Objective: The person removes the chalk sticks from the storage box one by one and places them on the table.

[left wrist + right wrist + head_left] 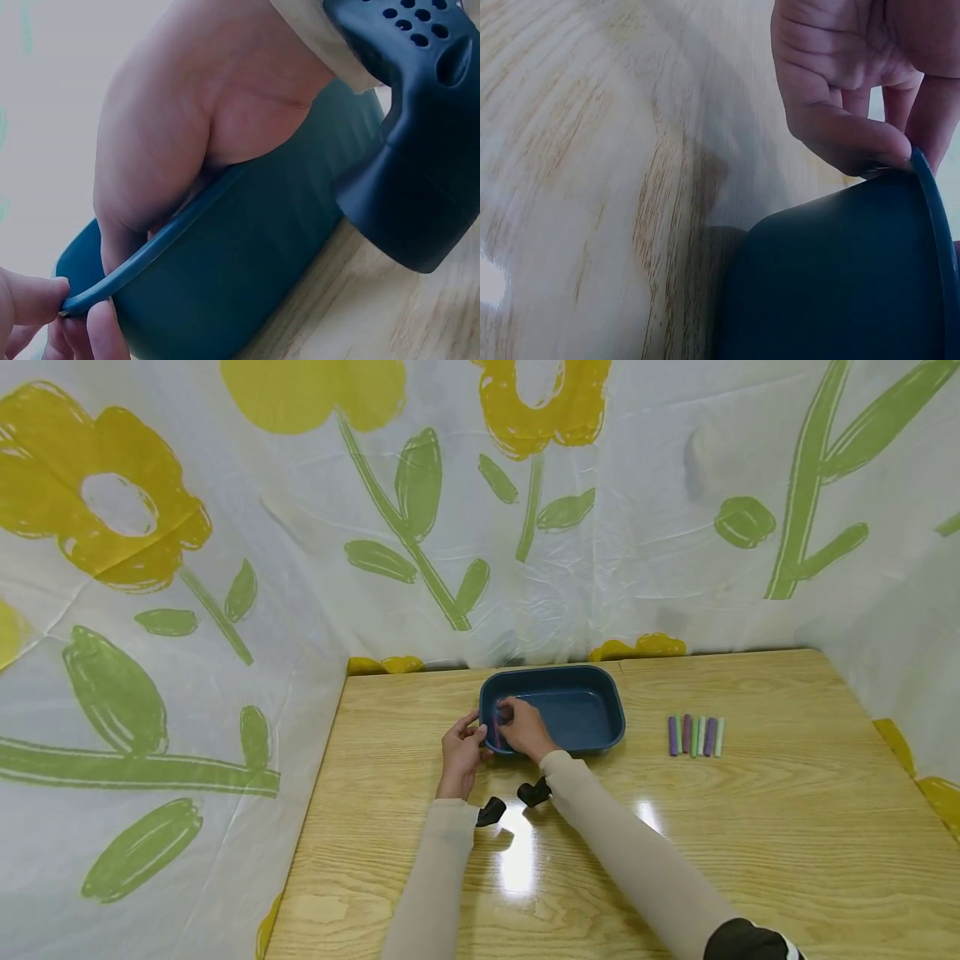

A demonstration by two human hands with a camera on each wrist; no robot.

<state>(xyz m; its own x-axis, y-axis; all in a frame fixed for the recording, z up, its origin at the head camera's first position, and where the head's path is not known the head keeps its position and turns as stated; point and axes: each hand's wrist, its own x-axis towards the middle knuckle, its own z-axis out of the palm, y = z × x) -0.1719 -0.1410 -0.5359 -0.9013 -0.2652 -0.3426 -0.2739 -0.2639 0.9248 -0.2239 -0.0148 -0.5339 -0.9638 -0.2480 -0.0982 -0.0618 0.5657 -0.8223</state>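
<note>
A dark blue rectangular basin (pixel 611 693) stands on the wooden table. My left hand (pixel 459 752) pinches its left rim, thumb on top and fingers underneath, as the left wrist view shows at the lower left. Over the front rim, my right hand (pixel 527 728) reaches down into the left end of the basin. Its fingers hold a purple-pink chalk stick (pixel 496 731) close to the left inner wall. In the left wrist view the right hand (pixel 180 112) bends over the rim, its fingertips hidden inside. The left hand (pixel 847 90) also appears in the right wrist view.
To the right of the basin, several chalk sticks (pixel 696 736) in purple, green and white lie side by side in a row. A white flower-printed curtain (pixel 645 527) hangs behind the table (pixel 787 827) and along its sides. Black wrist cameras (pixel 534 792) stick out below the hands.
</note>
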